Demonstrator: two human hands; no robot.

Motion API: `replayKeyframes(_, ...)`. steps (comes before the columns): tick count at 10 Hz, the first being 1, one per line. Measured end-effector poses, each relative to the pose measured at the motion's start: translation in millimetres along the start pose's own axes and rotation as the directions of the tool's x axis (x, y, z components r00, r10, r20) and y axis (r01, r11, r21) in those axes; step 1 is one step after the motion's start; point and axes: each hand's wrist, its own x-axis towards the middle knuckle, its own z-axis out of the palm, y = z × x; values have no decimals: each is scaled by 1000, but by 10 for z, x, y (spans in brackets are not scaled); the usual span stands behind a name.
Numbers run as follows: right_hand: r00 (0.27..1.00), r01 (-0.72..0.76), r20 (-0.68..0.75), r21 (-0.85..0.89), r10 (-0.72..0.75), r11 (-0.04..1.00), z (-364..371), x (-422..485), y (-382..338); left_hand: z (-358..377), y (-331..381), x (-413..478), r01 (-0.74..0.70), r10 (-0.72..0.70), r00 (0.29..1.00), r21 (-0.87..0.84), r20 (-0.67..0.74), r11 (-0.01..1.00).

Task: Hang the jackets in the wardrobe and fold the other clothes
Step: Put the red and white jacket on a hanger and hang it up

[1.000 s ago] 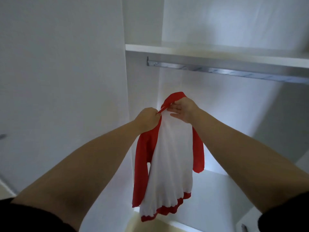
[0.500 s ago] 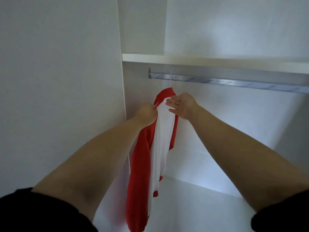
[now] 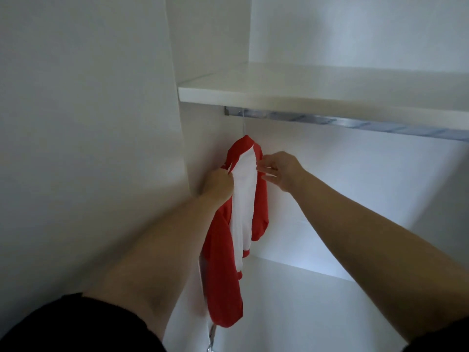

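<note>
Red-white soft jacket [image 3: 243, 196] hangs from metal rail [image 3: 355, 123]; left hand [image 3: 218, 184] grips shoulder.

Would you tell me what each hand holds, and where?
The left hand grips the jacket near its collar; the right hand only touches its shoulder.

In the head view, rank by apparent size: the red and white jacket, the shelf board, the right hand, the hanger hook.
1. shelf board
2. red and white jacket
3. right hand
4. hanger hook, a thin wire going up towards the rail
</note>
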Motion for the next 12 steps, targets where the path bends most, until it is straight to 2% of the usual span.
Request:
replayKeyframes(1, 999, -29, -40, -37, 28, 999, -18, 1, 107, 157, -110, -80, 24, -24, 1000, 18, 17, 1000)
replayKeyframes(2, 994, -37, -110, -131, 23, 991, -66, -64, 182, 167, -172, -111, 9, -4, 998, 78, -59, 997)
replayKeyframes(3, 985, -21, -171, -214, -16, 977, -179, -185, 235, 143, -147, -257, -80, 129, 966, 215, -226, 973)
replayKeyframes(4, 979, 24, -184, -339, -92, 940, -370, -373, 273, 125, -1, -461, -221, 322, 911, 356, -256, 908)
replayKeyframes(5, 952, 78, -197, -579, -232, 812, -604, -654, 322, 164, 225, -798, -352, 461, 877, 475, -134, 807)
replayKeyframes(6, 897, 155, -153, -769, -414, 621, -862, -1066, 380, 187, 453, -1217, -430, 524, 849, 482, -71, 763)
replayKeyframes(7, 832, 176, -39, -927, -553, 331, -1174, -1505, 459, 239, 604, -1682, -503, 581, 814, 512, 10, 696)
replayKeyframes(8, 789, 143, 63, -986, -611, 84, -1481, -1951, 530, 297, 745, -2147, -551, 621, 782, 524, 54, 649)
replayKeyframes(9, 779, 75, 90, -996, -620, -50, -1730, -2387, 557, 350, 931, -2611, -582, 645, 761, 515, 70, 629)
replayKeyframes(11, 761, -74, 25, -989, -648, -125, -2058, -3300, 550, 293, 1286, -3418, -645, 744, 666, 548, 61, 533)
replayKeyframes(12, 749, -153, -50, -983, -661, -98, -2156, -3857, 615, 261, 1385, -3878, -664, 760, 647, 535, 62, 522)
